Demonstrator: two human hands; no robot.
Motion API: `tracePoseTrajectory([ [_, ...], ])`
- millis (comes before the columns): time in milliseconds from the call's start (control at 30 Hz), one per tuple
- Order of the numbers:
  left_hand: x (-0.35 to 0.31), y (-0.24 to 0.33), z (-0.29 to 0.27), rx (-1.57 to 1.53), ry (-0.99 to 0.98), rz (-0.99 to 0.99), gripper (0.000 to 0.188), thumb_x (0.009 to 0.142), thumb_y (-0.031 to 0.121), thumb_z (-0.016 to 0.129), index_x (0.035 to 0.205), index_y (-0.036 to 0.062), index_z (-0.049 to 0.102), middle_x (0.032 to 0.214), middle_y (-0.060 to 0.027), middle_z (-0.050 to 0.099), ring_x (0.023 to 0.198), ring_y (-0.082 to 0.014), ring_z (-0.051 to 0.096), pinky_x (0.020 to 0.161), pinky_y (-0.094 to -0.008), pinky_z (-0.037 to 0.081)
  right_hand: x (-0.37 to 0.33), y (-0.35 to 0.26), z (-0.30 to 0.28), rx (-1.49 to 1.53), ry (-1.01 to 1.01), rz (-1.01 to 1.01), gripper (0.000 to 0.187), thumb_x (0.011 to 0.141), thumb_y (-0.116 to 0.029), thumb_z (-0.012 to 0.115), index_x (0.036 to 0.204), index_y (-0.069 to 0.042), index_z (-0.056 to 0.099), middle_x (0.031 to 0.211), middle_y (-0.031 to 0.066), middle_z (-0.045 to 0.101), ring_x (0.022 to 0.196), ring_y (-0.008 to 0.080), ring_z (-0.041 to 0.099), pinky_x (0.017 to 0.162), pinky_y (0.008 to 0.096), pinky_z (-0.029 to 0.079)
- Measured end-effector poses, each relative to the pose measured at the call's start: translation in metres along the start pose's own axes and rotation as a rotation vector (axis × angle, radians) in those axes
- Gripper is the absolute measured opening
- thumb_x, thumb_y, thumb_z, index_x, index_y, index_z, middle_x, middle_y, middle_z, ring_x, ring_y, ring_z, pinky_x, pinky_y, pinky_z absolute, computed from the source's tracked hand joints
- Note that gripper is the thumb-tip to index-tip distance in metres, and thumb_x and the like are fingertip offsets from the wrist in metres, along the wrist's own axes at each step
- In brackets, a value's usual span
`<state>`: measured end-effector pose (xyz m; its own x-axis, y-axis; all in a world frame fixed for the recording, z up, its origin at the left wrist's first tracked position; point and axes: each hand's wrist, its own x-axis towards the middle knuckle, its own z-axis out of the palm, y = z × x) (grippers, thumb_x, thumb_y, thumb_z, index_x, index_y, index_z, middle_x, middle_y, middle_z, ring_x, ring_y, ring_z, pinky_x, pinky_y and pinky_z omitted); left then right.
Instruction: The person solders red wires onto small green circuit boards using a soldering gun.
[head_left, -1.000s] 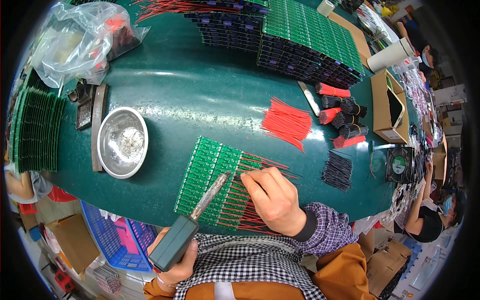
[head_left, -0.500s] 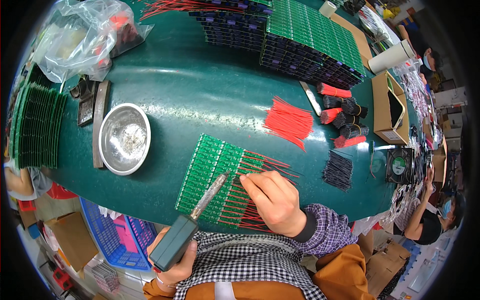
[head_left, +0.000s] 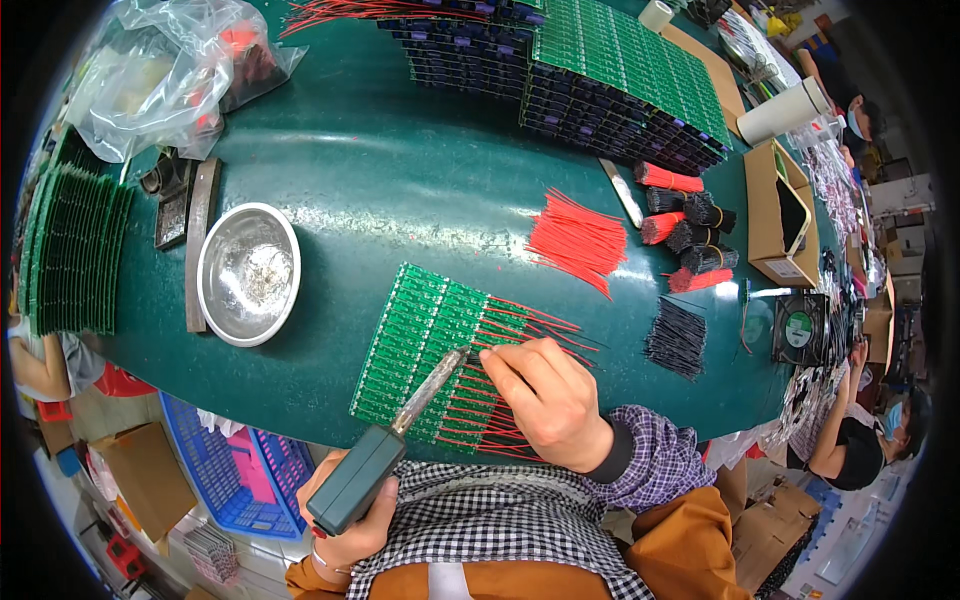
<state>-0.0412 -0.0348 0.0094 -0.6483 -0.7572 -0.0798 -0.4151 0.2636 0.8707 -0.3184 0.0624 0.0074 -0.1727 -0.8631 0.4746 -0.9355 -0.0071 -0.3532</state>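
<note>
A green circuit board panel point(head_left: 400, 340) lies on the table before me, with rows of red and black wires point(head_left: 545, 322) sticking out from its right side. My left hand point(head_left: 352, 520) is wrapped around the dark green handle of a soldering iron point(head_left: 430, 390). The iron's tip touches or nearly touches the panel at the wire row. Right beside that tip, my right hand point(head_left: 545, 400) pinches a thin wire against the board; its colour is hard to make out under the fingers.
Loose red wires point(head_left: 577, 243) and black wires point(head_left: 677, 338) lie to the right, below tied wire bundles point(head_left: 690, 235). A white-rimmed metal bowl point(head_left: 250, 222) stands left. Stacked circuit boards point(head_left: 630, 75) rise at the back. A small fan point(head_left: 799, 330) sits at the right edge.
The soldering iron has moved slightly right, bringing its tip closer to the fingers of my right hand. My right hand stays almost in place on the wire.
</note>
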Motion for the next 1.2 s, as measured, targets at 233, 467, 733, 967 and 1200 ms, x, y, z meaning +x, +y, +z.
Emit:
tracePoseTrajectory([
  [233, -0.001, -0.001, 0.001, -0.015, 0.059, 0.082, 0.027, 0.077, 0.004, 0.082, 0.103, -0.0037, 0.077, 0.093, -0.0185, 0.072, 0.079, -0.0344, 0.072, 0.068, -0.0405, 0.057, 0.0, 0.0, 0.001, -0.013, 0.002, -0.003, 0.034, 0.074, -0.004, 0.073, 0.107, 0.006, 0.073, 0.102, 0.0123, 0.07, 0.086, 0.0234, 0.067, 0.068, 0.0319, 0.057],
  [467, -0.007, -0.005, -0.002, 0.005, 0.054, 0.075, 0.029, 0.077, 0.004, 0.081, 0.105, -0.0036, 0.077, 0.091, -0.0182, 0.072, 0.077, -0.0342, 0.071, 0.067, -0.0406, 0.057, -0.001, 0.0, 0.001, -0.019, 0.005, 0.0, 0.033, 0.074, -0.004, 0.073, 0.105, 0.006, 0.073, 0.102, 0.0123, 0.07, 0.086, 0.0235, 0.067, 0.068, 0.032, 0.058],
  [733, -0.005, -0.004, 0.0, -0.003, 0.091, 0.119, 0.026, 0.079, 0.005, 0.082, 0.103, -0.005, 0.077, 0.091, -0.0189, 0.073, 0.077, -0.0342, 0.071, 0.069, -0.0399, 0.058, -0.004, -0.002, 0.001, 0.012, 0.027, -0.001, 0.035, 0.075, -0.005, 0.073, 0.108, 0.006, 0.072, 0.104, 0.0126, 0.071, 0.09, 0.0262, 0.068, 0.074, 0.0345, 0.057],
  [967, -0.009, -0.006, -0.001, -0.028, 0.104, 0.081, 0.026, 0.078, 0.005, 0.083, 0.102, -0.0048, 0.077, 0.091, -0.019, 0.073, 0.077, -0.0344, 0.072, 0.068, -0.0395, 0.058, -0.002, -0.009, -0.002, 0.003, 0.041, -0.002, 0.035, 0.073, -0.003, 0.073, 0.107, 0.005, 0.075, 0.102, 0.013, 0.073, 0.087, 0.0268, 0.07, 0.075, 0.0378, 0.058],
  [1200, -0.014, -0.005, -0.003, 0.001, 0.064, 0.005, 0.029, 0.077, 0.005, 0.083, 0.104, -0.0039, 0.078, 0.095, -0.0196, 0.074, 0.08, -0.0344, 0.074, 0.069, -0.0394, 0.059, -0.006, -0.006, 0.0, 0.017, 0.007, -0.007, 0.034, 0.076, -0.005, 0.073, 0.108, 0.005, 0.072, 0.103, 0.0119, 0.071, 0.088, 0.0243, 0.069, 0.072, 0.0333, 0.055],
])
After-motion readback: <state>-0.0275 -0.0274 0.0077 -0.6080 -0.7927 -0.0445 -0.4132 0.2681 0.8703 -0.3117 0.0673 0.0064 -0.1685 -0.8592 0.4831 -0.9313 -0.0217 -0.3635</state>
